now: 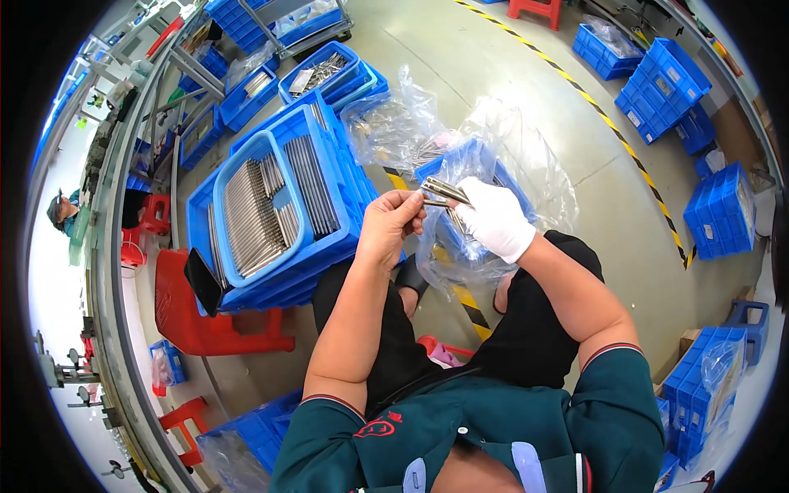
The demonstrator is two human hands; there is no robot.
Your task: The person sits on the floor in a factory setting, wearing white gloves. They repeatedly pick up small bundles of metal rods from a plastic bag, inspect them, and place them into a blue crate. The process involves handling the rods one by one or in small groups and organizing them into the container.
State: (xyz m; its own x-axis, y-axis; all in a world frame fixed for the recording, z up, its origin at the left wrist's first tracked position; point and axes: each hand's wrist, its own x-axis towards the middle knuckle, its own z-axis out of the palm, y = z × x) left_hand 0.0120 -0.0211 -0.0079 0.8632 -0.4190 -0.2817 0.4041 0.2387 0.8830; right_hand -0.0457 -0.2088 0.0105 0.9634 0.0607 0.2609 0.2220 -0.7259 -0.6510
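My bare left hand point(386, 226) pinches one thin metal rod point(435, 203) between thumb and fingers. In a white glove, my right hand point(500, 222) is closed round a small bundle of thicker metal rods point(445, 191), whose ends point up and left toward my left hand. The two hands almost meet above a blue crate point(519, 195) lined with clear plastic, where more metal pieces lie. To the left, a light blue tray point(282, 198) holds dense rows of slim metal rods. It rests on stacked blue crates point(349, 185) that hold darker rods.
A red stool point(177, 304) stands under the crate stack. Clear plastic bags point(394, 123) spread over the floor ahead. Farther off is a blue bin point(355, 62) of metal parts. Blue crates point(662, 90) line the right side, beyond black-and-yellow floor tape point(612, 123). Another person point(66, 212) is at far left.
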